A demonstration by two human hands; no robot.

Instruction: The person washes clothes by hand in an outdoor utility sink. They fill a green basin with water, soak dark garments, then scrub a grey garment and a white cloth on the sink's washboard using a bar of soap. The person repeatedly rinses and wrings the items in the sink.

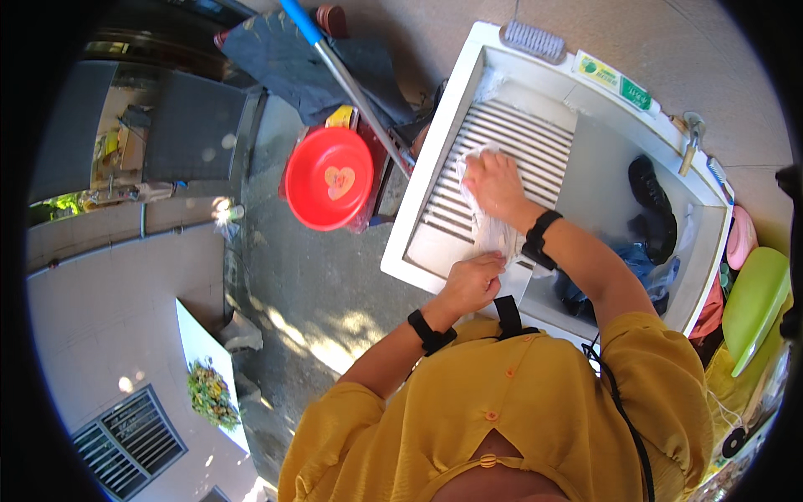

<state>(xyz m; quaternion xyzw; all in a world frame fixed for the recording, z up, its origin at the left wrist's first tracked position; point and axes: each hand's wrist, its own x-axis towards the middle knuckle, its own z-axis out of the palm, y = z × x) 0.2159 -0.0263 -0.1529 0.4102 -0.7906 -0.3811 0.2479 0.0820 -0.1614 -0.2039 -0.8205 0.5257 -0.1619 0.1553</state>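
Observation:
A white wet cloth lies stretched over the ribbed washboard of a white laundry sink. My right hand presses on its far end, fingers curled over the fabric. At the near end, my left hand grips the cloth close to the sink's front rim. Cloudy water fills the basin to the right of the ribs. In it lie a dark, shoe-like item and blue clothing, partly under water. White suds sit in the washboard's far left corner.
Along the sink's back rim are a scrub brush, a tube, a tap and a smaller brush. A red basin stands left, beside a metal pole leaning near the sink. A green basin is at right.

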